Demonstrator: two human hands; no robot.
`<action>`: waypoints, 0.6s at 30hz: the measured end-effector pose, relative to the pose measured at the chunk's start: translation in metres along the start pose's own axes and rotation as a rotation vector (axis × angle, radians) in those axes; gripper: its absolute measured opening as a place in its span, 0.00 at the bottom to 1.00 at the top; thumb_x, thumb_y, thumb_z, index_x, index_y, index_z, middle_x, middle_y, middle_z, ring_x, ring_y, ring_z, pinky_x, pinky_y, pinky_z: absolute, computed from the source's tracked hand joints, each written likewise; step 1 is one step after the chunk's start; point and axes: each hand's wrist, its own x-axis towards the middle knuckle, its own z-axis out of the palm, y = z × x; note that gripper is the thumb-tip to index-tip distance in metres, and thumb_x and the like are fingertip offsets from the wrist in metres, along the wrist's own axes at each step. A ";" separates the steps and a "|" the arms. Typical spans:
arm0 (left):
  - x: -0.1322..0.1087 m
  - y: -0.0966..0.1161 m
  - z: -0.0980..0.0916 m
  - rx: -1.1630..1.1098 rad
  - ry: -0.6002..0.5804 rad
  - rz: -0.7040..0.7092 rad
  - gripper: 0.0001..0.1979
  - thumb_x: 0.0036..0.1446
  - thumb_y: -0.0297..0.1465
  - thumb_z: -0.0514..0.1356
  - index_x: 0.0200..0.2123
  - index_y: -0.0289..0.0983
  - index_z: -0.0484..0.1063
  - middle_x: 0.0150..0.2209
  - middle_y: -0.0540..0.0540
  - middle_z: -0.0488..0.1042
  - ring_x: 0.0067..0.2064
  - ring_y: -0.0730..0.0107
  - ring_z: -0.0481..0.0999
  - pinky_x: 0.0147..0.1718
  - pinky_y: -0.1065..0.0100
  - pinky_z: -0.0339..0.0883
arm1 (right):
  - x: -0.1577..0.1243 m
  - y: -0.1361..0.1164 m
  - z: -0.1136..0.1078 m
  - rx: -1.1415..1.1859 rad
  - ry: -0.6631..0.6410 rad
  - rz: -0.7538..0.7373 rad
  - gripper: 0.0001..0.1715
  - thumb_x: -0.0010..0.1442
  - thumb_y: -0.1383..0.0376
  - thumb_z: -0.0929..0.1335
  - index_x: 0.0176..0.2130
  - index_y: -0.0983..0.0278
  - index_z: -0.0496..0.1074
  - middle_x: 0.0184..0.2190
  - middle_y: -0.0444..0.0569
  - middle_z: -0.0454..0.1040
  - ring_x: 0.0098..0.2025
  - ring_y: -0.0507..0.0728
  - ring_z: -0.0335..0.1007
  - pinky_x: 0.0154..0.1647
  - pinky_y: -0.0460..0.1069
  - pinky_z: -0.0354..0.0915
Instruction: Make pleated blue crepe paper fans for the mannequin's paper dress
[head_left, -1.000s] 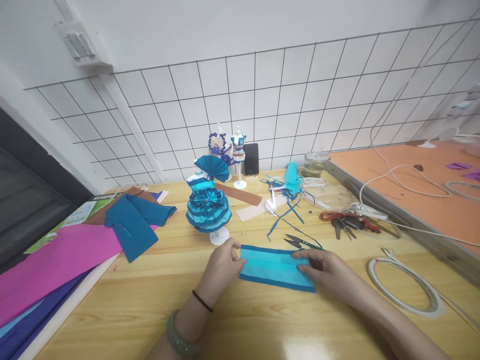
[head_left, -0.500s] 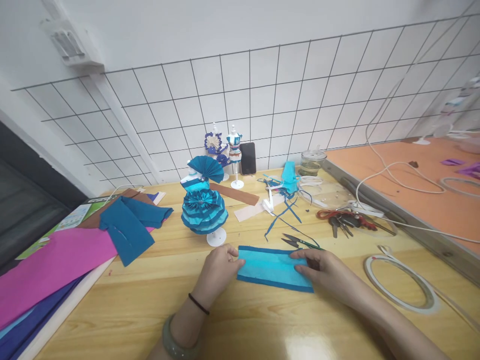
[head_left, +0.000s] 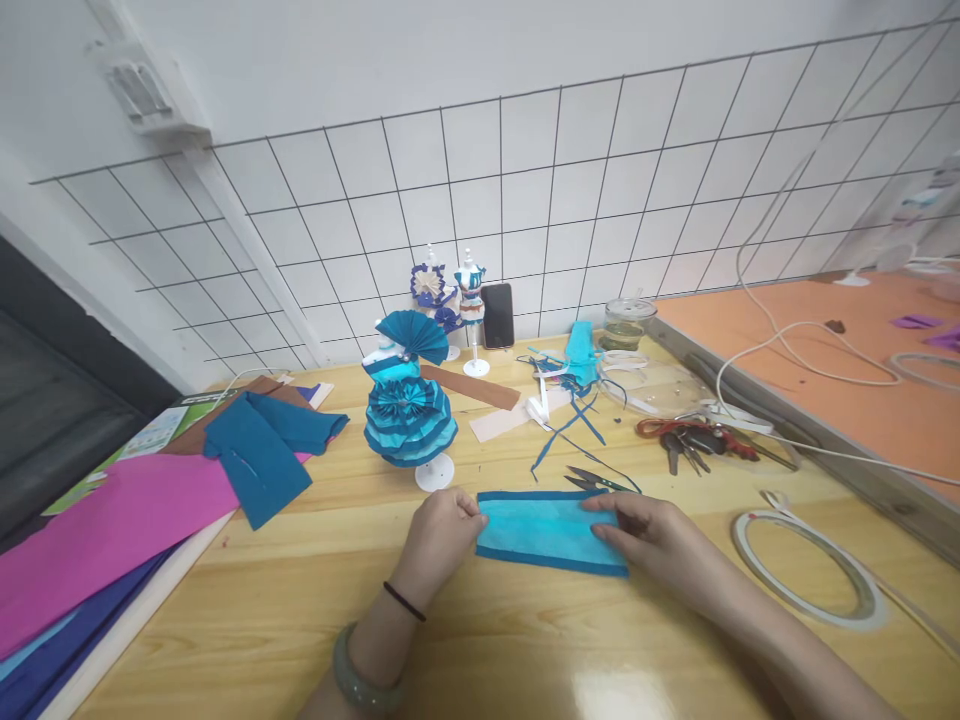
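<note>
A light blue paper strip (head_left: 544, 530) with darker blue edges lies flat on the wooden table (head_left: 300, 600). My left hand (head_left: 437, 538) pinches its left end with curled fingers. My right hand (head_left: 649, 538) presses on its right end, fingers bent onto the paper. Just behind the strip lie small thread snips (head_left: 596, 481). A small mannequin in a pleated blue paper dress (head_left: 409, 410) stands a little beyond my left hand.
Pink, purple and blue paper sheets (head_left: 112, 530) cover the left side, with folded teal paper (head_left: 259, 445) on top. Two more small mannequins (head_left: 450, 300), a phone (head_left: 498, 315), a glass jar (head_left: 627, 324), blue scraps (head_left: 570, 400), keys (head_left: 694, 440), a tape ring (head_left: 806, 570) and white cables (head_left: 795, 350) lie around.
Both hands stay on the ends of the blue strip. The view shifted slightly; nothing else visibly moved.
</note>
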 end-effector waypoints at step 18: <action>-0.004 0.007 -0.013 -0.645 -0.114 0.031 0.16 0.36 0.35 0.66 0.26 0.36 0.61 0.19 0.56 0.66 0.19 0.80 0.63 0.21 0.75 0.56 | 0.002 -0.002 -0.003 0.194 0.042 -0.052 0.27 0.51 0.58 0.66 0.50 0.64 0.66 0.28 0.47 0.69 0.28 0.54 0.63 0.27 0.47 0.62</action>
